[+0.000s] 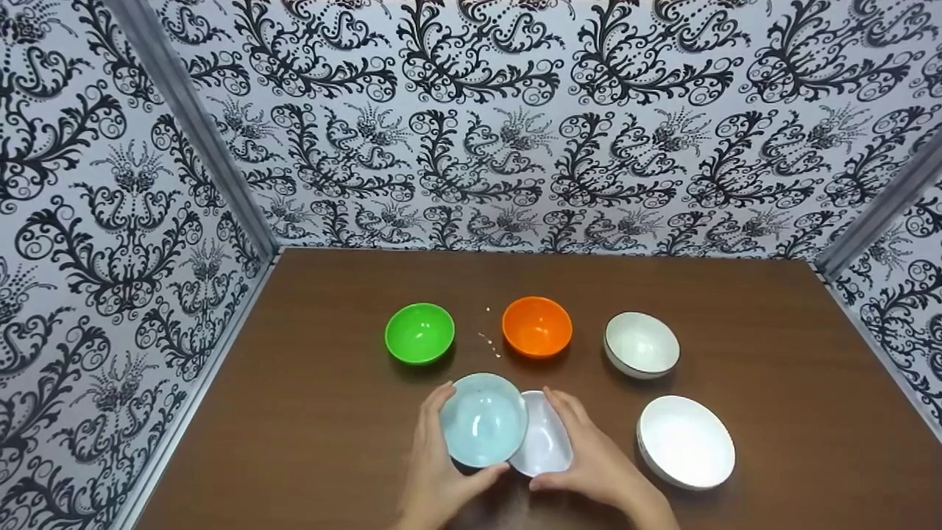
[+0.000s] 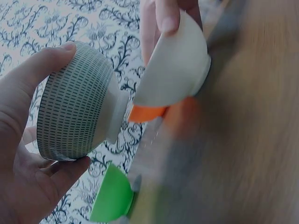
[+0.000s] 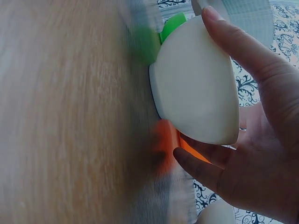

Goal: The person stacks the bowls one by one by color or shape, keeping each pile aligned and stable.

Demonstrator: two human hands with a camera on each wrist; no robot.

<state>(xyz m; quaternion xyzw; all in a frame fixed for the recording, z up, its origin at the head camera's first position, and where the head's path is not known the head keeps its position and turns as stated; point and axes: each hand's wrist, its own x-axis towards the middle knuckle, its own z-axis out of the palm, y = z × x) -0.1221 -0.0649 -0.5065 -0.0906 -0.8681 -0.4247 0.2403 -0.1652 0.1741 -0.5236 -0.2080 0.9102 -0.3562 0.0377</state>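
My left hand [image 1: 439, 475] grips a bowl [image 1: 483, 419] with a pale blue inside, thumb and fingers on opposite sides. Its outer wall carries rows of small dark dashes, seen in the left wrist view. The bowl is held up off the table, overlapping part of a plain white bowl [image 1: 548, 434] in the head view. My right hand [image 1: 592, 458] holds that white bowl by its right side, thumb near the front and fingers toward the back. The white bowl's base is close to the table; whether it touches, I cannot tell.
A green bowl [image 1: 419, 334] and an orange bowl [image 1: 537, 327] stand farther back on the brown table [image 1: 294, 412]. Small pale specks [image 1: 489, 344] lie between them. To the right are a dark-rimmed whitish bowl [image 1: 642, 344] and a larger white bowl [image 1: 686, 442]. Patterned walls [image 1: 515, 132] enclose the table.
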